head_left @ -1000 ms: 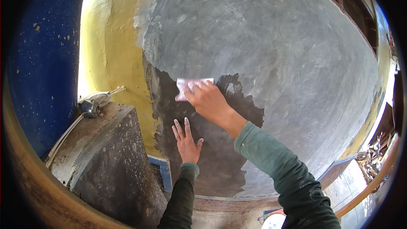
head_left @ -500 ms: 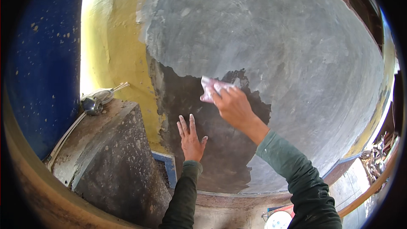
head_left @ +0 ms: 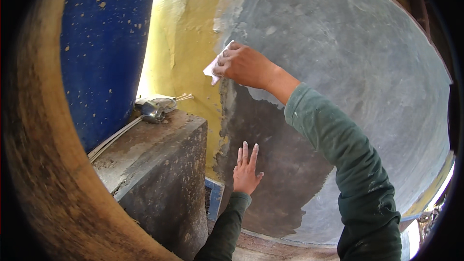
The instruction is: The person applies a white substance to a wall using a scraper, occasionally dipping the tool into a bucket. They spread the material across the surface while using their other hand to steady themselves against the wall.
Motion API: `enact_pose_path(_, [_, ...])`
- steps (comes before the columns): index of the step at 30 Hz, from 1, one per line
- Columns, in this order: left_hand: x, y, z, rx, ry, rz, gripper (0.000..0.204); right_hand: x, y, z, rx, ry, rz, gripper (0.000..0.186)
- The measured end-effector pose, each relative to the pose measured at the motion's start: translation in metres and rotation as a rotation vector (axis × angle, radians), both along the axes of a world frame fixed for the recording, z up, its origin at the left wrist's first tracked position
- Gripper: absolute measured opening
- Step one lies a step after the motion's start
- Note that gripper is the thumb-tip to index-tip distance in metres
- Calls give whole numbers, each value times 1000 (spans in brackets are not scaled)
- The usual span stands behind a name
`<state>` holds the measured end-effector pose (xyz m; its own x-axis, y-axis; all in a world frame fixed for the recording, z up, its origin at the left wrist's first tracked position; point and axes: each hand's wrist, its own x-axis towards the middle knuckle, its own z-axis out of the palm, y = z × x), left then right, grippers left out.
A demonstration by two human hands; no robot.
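Note:
My right hand [head_left: 241, 65] grips a crumpled pink-and-white sheet [head_left: 211, 70]; whether it is cloth or paper I cannot tell. It is at the border where the yellow paint [head_left: 186, 38] meets the grey plastered wall [head_left: 348, 67]. Lower down, my left hand [head_left: 246, 176] has its fingers stretched upward and the palm toward the dark, bare patch [head_left: 290, 169] of the wall. Nothing is in that hand, and whitish residue marks its fingertips. The grey coat ends in a ragged edge around the dark patch.
To the left stands a rough concrete block [head_left: 164, 174] with a metal lamp-like object [head_left: 153, 111] and pale cables [head_left: 113, 137] on top. Behind it is a chipped blue panel [head_left: 106, 53]. A small blue frame [head_left: 214, 198] sits low beside the block.
My right hand has carried the sheet up and left, from over the dark patch to the yellow border. The view has turned left; my left hand stays spread over the dark patch.

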<state>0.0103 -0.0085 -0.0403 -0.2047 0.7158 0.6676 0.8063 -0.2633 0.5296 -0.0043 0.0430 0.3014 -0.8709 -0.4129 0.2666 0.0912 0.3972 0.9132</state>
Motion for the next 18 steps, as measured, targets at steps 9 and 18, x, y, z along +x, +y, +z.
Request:
enact_pose_path(9, [2,0,-3,-4,5,17,110,11,53,-3,182,-64,-127,10])
enact_pose_path(18, [-3,-3,-1,-35,25,-24,111,71,-5,5,-25,-98,-438,8])
